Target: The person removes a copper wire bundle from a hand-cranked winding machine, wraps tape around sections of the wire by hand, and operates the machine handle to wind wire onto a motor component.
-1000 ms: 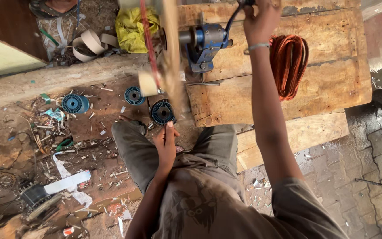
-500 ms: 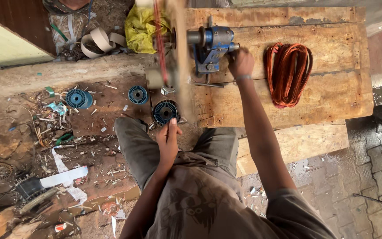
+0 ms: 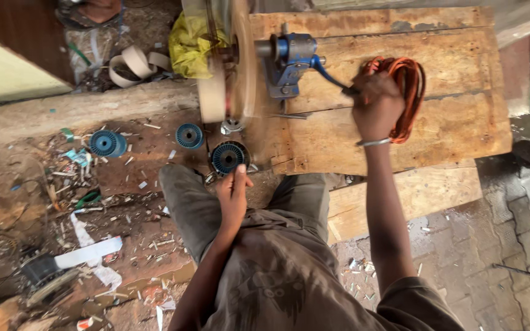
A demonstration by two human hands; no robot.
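**Cranking the winder, guiding at the spool**

Right hand (image 3: pixel 376 109) clenched round the crank handle (image 3: pixel 329 76) of the blue winder (image 3: pixel 291 61), fingers wrapped fully about the grip. Held that way, judging by the pose, to turn the shaft. Winder fixed near the left end of the wooden surface (image 3: pixel 449 116), shaft poking leftward past the edge so the wheel (image 3: pixel 234 61) can spin free of the boards. Wheel blurred; long axis of shaft and crank lying left to right across the view, crank arm slanting down and right toward the hand.

Left hand (image 3: pixel 233 195) set just below the dark blue spool (image 3: pixel 227 157), fingertips touching its near rim. Whether pinching wire or only steadying, cannot tell. Spool standing on the floor directly under the wheel, hub facing up toward the camera, probably so that wire feeds straight up.

Orange cable coil (image 3: pixel 407 92) lying on the surface just behind the right hand. Two more blue spools (image 3: pixel 189 135) (image 3: pixel 106 143) further left on the littered floor, well apart from the hands. Yellow bag (image 3: pixel 192 44) beyond the wheel.
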